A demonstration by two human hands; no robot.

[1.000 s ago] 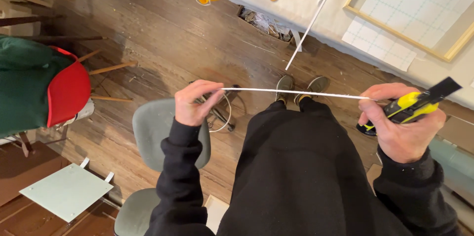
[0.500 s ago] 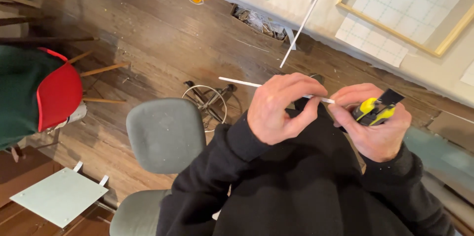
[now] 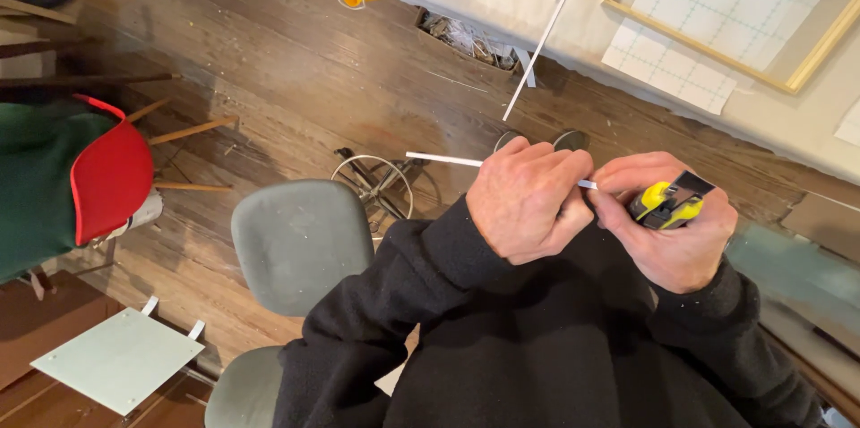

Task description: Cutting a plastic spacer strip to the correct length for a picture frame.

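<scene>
**Thin white strip pinched beside a utility knife**

The left hand (image 3: 528, 200) is closed around a thin white strip (image 3: 443, 159), fingers curled over it, the free end sticking out toward nine o'clock. At three o'clock of it, touching, the right hand (image 3: 672, 231) is wrapped shut on a yellow and black utility knife (image 3: 670, 200), with its fingertips meeting the strip between the two hands. Whether the blade touches the strip is hidden by the fingers. No cut-off piece shows, so the work looks unfinished. Below, at seven o'clock, stands a grey-green stool (image 3: 300, 244) on the wooden floor (image 3: 296, 70); a longer white strip (image 3: 546, 34) leans at twelve o'clock.
</scene>
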